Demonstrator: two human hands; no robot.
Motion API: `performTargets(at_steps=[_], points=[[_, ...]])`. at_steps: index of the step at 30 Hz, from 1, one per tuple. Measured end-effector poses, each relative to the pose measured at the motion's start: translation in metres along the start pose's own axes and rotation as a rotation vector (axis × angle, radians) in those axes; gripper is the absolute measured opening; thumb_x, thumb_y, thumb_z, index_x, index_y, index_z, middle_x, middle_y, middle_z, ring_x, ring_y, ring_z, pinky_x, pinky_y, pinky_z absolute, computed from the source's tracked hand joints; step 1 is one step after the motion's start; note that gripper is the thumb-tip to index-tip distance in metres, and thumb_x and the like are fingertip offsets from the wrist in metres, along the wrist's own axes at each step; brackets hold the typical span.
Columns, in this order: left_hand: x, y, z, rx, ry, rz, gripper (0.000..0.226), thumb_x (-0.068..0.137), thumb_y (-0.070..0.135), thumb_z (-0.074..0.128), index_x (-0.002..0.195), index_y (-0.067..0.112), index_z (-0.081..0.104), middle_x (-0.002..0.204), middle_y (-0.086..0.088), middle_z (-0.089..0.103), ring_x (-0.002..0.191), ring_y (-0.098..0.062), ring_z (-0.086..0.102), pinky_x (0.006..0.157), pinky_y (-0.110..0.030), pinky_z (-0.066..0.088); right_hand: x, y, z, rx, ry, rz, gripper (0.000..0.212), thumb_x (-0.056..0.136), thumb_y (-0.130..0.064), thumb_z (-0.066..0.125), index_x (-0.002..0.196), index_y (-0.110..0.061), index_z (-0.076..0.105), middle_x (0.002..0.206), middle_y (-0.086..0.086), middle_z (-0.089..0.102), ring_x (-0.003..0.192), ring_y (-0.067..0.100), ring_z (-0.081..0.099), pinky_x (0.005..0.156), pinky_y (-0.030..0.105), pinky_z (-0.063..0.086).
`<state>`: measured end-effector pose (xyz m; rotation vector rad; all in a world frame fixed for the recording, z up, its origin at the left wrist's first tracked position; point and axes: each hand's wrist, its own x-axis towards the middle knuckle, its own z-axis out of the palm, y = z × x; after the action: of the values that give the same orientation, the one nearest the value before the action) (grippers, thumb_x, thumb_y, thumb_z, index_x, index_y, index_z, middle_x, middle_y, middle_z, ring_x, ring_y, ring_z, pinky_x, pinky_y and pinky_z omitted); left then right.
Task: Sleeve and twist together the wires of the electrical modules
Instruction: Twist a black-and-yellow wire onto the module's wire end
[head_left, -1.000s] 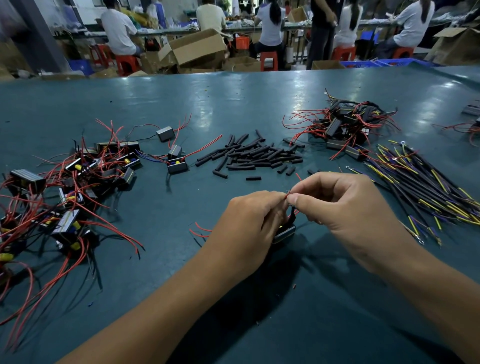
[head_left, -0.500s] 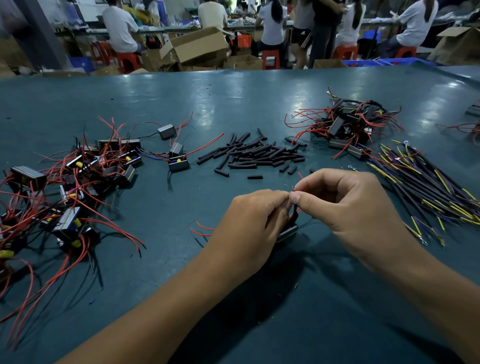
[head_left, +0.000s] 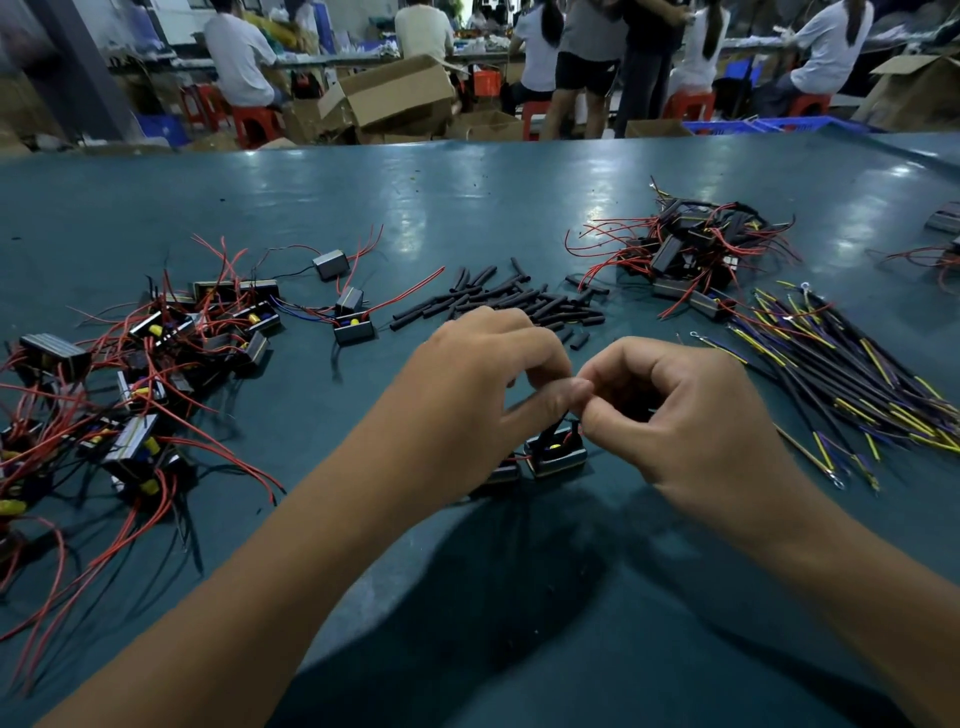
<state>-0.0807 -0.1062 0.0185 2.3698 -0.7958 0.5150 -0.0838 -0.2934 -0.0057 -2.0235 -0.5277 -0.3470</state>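
We see the left hand (head_left: 470, 384) and right hand (head_left: 691, 415) meeting fingertip to fingertip above the green table (head_left: 467, 208), both with fingers curled into a pinch; whatever wire they hold is hidden between the fingertips, so we cannot tell it for sure. Directly beneath them a small module (head_left: 556, 454) sits on the table, open face up, long axis running left to right, its leads rising toward the pinch. Behind the hands lies a scatter of black sleeves (head_left: 519, 301), mostly lying left-right.
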Motion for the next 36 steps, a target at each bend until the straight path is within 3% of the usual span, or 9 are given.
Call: performTargets(at_steps=[8, 11, 17, 19, 23, 28, 31, 33, 36], points=[[0.006, 0.008, -0.008, 0.014, -0.189, -0.122, 0.022, 0.098, 0.027, 0.061, 0.077, 0.024, 0.057, 0.067, 0.014, 0.049, 0.066, 0.0, 0.046, 0.058, -0.016, 0.032, -0.002, -0.001, 0.001, 0.019, 0.002, -0.023, 0.004, 0.078, -0.021, 0.07, 0.075, -0.02, 0.071, 0.062, 0.0, 0.066, 0.054, 0.021, 0.057, 0.052, 0.033, 0.047], [0.011, 0.009, -0.012, -0.072, -0.26, -0.25, 0.028, 0.098, 0.029, 0.061, 0.07, 0.024, 0.061, 0.054, 0.013, 0.047, 0.052, -0.004, 0.041, 0.048, -0.019, 0.03, -0.002, 0.0, 0.001, 0.034, -0.009, -0.035, 0.012, 0.082, -0.012, 0.076, 0.073, -0.019, 0.07, 0.061, -0.001, 0.065, 0.053, 0.018, 0.056, 0.051, 0.026, 0.045], [0.01, 0.009, -0.007, -0.769, -0.315, -0.763, 0.042, 0.093, 0.011, 0.06, 0.051, 0.016, 0.061, 0.057, -0.001, 0.05, 0.044, -0.01, 0.031, 0.045, -0.021, 0.023, -0.002, -0.006, 0.0, -0.037, -0.025, -0.108, 0.013, 0.081, -0.006, 0.077, 0.075, -0.015, 0.07, 0.065, -0.006, 0.066, 0.059, 0.012, 0.061, 0.058, 0.026, 0.049], [0.004, 0.003, -0.009, -0.639, -0.261, -0.593, 0.034, 0.093, 0.013, 0.064, 0.06, 0.019, 0.066, 0.06, 0.006, 0.056, 0.047, -0.008, 0.041, 0.048, -0.02, 0.032, -0.001, -0.007, -0.001, -0.035, -0.032, -0.111, 0.012, 0.082, -0.006, 0.077, 0.075, -0.014, 0.07, 0.066, -0.005, 0.067, 0.06, 0.013, 0.061, 0.059, 0.027, 0.049], [-0.005, -0.014, -0.017, -0.096, -0.127, 0.028, 0.012, 0.088, 0.012, 0.073, 0.095, 0.022, 0.072, 0.088, 0.012, 0.063, 0.075, -0.009, 0.056, 0.067, -0.019, 0.043, -0.001, -0.005, -0.004, -0.039, -0.035, -0.118, 0.013, 0.081, -0.005, 0.077, 0.075, -0.014, 0.07, 0.066, -0.006, 0.066, 0.059, 0.013, 0.06, 0.056, 0.023, 0.048], [0.0, -0.017, -0.015, 0.113, -0.075, 0.282, 0.015, 0.089, 0.024, 0.07, 0.094, 0.012, 0.076, 0.092, -0.001, 0.066, 0.083, -0.02, 0.059, 0.076, -0.032, 0.048, -0.001, -0.005, -0.005, -0.047, -0.053, -0.135, 0.015, 0.08, -0.002, 0.076, 0.074, -0.013, 0.069, 0.064, -0.006, 0.065, 0.057, 0.01, 0.059, 0.056, 0.016, 0.046], [0.005, -0.015, -0.016, 0.128, -0.09, 0.299, 0.013, 0.092, 0.023, 0.068, 0.091, 0.012, 0.074, 0.087, 0.001, 0.065, 0.08, -0.017, 0.055, 0.075, -0.032, 0.046, 0.0, -0.004, -0.006, -0.052, -0.047, -0.139, 0.013, 0.08, -0.003, 0.076, 0.074, -0.013, 0.069, 0.065, -0.006, 0.065, 0.058, 0.012, 0.06, 0.055, 0.02, 0.047], [0.004, -0.011, -0.014, -0.015, -0.141, 0.169, 0.01, 0.092, 0.021, 0.068, 0.085, 0.014, 0.072, 0.079, 0.006, 0.061, 0.073, -0.006, 0.05, 0.068, -0.023, 0.042, 0.0, -0.004, -0.006, -0.057, -0.041, -0.148, 0.012, 0.08, -0.003, 0.076, 0.075, -0.012, 0.07, 0.065, -0.006, 0.065, 0.058, 0.013, 0.059, 0.056, 0.024, 0.047], [0.004, -0.004, -0.009, -0.541, -0.268, -0.389, 0.023, 0.092, 0.013, 0.068, 0.069, 0.016, 0.068, 0.061, 0.007, 0.055, 0.053, -0.005, 0.04, 0.051, -0.018, 0.032, 0.0, -0.004, -0.004, -0.066, -0.054, -0.169, 0.011, 0.08, -0.004, 0.076, 0.076, -0.012, 0.07, 0.066, -0.006, 0.065, 0.059, 0.012, 0.059, 0.056, 0.022, 0.047]])
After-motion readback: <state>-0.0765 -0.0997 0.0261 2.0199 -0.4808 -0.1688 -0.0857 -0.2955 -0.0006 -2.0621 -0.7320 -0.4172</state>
